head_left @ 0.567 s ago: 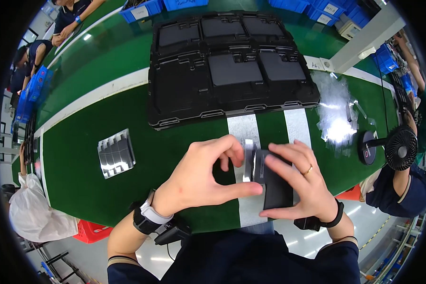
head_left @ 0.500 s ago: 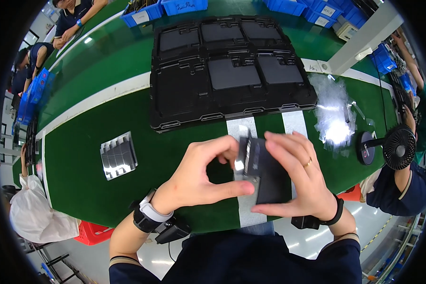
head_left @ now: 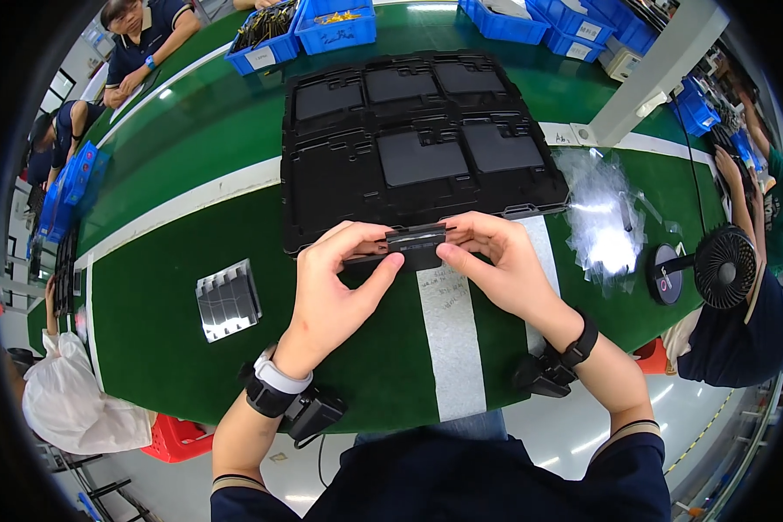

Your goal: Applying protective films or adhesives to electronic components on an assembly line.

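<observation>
Between both hands I hold a flat black rectangular part [head_left: 418,252], tipped so that mostly its narrow edge shows. My left hand [head_left: 335,283] pinches its left end with thumb and fingers. At the right end, my right hand [head_left: 505,265] grips it the same way. The part is just in front of the near edge of a black moulded tray [head_left: 335,191]. Dark flat rectangular pieces [head_left: 422,157] lie in several of the tray's pockets. A small stack of glossy, silver-and-black sheets [head_left: 229,300] rests on the green table left of my left hand.
Crumpled clear plastic films [head_left: 605,217] are heaped right of the tray, beside a small black fan [head_left: 726,265]. Blue bins [head_left: 335,33] line the far side. A pale post [head_left: 657,83] rises at the far right. Other people sit around the table.
The black part has moved away from me toward the tray and turned from upright to lying crosswise. My right hand has shifted from its broad face to its right end.
</observation>
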`<action>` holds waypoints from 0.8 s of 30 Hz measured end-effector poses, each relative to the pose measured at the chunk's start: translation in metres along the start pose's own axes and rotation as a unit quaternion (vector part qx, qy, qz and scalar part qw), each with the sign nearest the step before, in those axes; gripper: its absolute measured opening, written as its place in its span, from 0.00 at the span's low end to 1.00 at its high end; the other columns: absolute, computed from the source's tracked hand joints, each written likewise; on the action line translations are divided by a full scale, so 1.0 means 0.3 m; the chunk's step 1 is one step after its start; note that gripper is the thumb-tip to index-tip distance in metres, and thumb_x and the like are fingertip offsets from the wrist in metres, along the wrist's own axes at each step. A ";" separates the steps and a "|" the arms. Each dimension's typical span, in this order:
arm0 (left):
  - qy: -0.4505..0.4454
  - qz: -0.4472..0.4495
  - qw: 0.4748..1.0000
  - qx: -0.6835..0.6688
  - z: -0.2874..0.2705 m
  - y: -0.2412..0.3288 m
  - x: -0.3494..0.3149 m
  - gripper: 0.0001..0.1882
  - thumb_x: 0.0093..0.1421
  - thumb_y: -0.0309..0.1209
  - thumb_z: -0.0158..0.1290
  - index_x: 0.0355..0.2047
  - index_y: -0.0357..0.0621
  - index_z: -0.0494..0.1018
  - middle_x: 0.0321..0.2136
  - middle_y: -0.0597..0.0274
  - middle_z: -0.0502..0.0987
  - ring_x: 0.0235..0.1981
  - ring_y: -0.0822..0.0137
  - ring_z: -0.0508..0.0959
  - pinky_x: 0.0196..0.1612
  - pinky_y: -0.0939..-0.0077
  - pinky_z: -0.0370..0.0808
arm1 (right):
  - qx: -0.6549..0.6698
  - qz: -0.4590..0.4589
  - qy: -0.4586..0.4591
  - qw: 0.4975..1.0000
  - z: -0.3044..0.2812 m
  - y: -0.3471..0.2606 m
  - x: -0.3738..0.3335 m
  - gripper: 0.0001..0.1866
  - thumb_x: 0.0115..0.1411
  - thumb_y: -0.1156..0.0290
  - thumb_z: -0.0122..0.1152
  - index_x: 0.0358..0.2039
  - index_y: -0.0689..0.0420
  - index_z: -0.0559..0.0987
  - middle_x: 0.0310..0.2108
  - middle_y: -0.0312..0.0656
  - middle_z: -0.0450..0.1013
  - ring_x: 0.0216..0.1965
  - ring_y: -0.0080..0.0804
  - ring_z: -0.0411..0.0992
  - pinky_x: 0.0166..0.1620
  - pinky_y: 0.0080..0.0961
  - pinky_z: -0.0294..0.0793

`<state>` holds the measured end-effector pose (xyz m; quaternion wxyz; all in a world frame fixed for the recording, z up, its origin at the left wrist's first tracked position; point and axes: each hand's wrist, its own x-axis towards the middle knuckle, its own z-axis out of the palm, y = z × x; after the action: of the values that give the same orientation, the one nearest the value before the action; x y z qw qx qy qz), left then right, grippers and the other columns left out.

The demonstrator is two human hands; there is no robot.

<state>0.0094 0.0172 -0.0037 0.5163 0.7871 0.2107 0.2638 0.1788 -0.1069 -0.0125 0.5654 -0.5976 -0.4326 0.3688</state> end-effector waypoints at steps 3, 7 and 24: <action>0.030 -0.010 0.999 -0.018 0.012 -0.005 0.007 0.13 0.51 0.22 0.61 0.38 0.34 0.75 0.33 0.57 0.79 0.37 0.67 0.81 0.40 0.79 0.76 | 0.066 0.006 0.016 0.998 0.007 0.011 -0.001 0.13 0.57 0.77 0.60 0.44 0.64 0.76 0.37 0.41 0.76 0.40 0.24 0.74 0.42 0.20 0.75; 0.037 0.003 0.999 -0.016 0.016 -0.023 0.012 0.13 0.52 0.23 0.61 0.38 0.35 0.75 0.34 0.56 0.80 0.37 0.67 0.82 0.38 0.80 0.76 | 0.100 -0.008 0.023 0.995 0.008 0.017 0.000 0.12 0.59 0.78 0.58 0.43 0.63 0.76 0.38 0.40 0.76 0.41 0.24 0.74 0.43 0.20 0.75; -0.028 -0.011 0.986 -0.163 0.002 0.039 -0.023 0.16 0.51 0.18 0.60 0.41 0.31 0.73 0.29 0.58 0.80 0.31 0.74 0.80 0.38 0.83 0.76 | 0.279 -0.037 -0.040 0.959 -0.036 0.004 -0.019 0.06 0.59 0.76 0.60 0.36 0.63 0.81 0.33 0.40 0.78 0.34 0.22 0.74 0.41 0.19 0.73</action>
<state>0.0053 0.0082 0.0057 0.6465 0.6967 0.1592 0.2669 0.1868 -0.1162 -0.0131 0.7054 -0.3845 -0.3564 0.4770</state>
